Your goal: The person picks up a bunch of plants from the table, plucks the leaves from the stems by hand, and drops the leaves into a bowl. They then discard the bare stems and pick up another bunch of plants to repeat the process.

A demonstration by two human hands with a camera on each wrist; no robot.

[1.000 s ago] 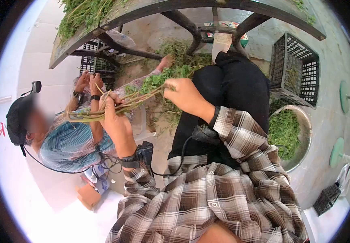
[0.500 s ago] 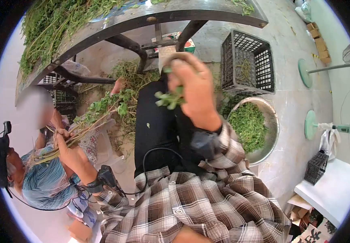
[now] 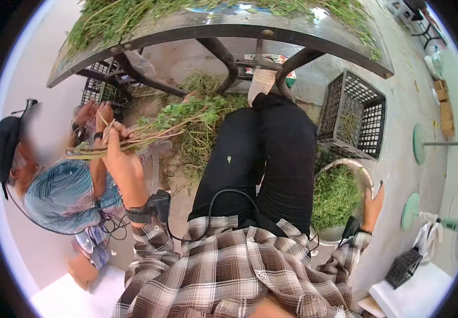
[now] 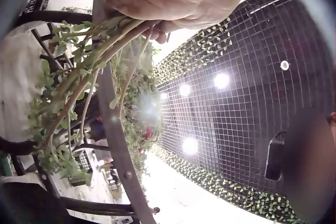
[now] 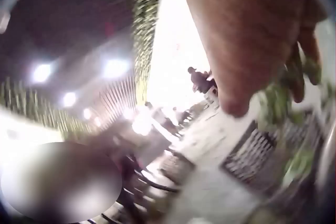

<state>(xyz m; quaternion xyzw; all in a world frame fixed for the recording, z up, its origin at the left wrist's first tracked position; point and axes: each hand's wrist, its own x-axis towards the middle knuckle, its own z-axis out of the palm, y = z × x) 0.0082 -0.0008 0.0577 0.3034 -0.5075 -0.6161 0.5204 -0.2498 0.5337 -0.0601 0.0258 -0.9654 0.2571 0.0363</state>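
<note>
My left hand (image 3: 124, 167) grips a bundle of long leafy green stems (image 3: 168, 127) over the left side of my lap, the leafy ends pointing away to the right. In the left wrist view the stems (image 4: 100, 61) hang down from the curled fingers. To my right, my right hand (image 3: 373, 208) is at the outer rim of a round metal basin (image 3: 370, 177) holding a heap of picked green leaves (image 3: 337, 196). The right wrist view is blurred; thumb and fingers are spread there, with loose leaves (image 5: 275, 103) just below them.
A table (image 3: 223, 33) piled with greens (image 3: 112, 24) stands ahead. A black plastic crate (image 3: 352, 114) lies beyond the basin. Stems litter the floor (image 3: 197, 140) under the table. Another person (image 3: 62, 196) sits close at left. A cable (image 3: 213, 204) crosses my lap.
My right hand has left the stem bundle, crossed over my lap with a sprig of leaves, and moved right to the basin, its fingers now spread. My left hand keeps hold of the stems.
</note>
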